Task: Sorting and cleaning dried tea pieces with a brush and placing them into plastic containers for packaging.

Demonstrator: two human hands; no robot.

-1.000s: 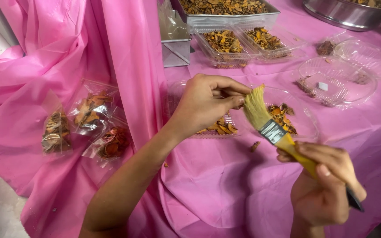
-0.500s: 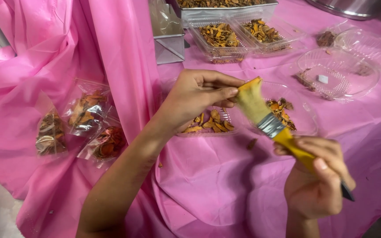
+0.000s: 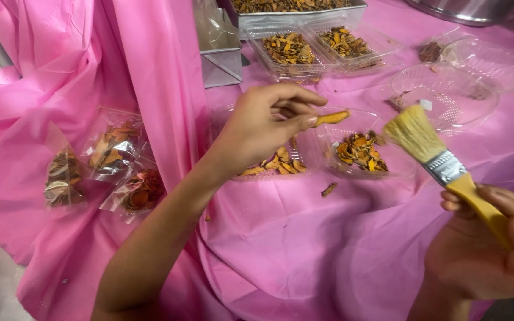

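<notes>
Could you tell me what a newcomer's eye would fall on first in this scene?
Probably the bright pink cloth covering everything. Next, mid-frame, the left hand pinching an orange dried piece above clear plastic containers of similar pieces. At lower right, the right hand has its grip on a yellow-handled paintbrush, bristles pointing up and left.

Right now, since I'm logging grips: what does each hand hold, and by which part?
The left hand pinches an orange dried piece by one end between its fingertips. The right hand grips a paintbrush by its yellow handle.
</notes>
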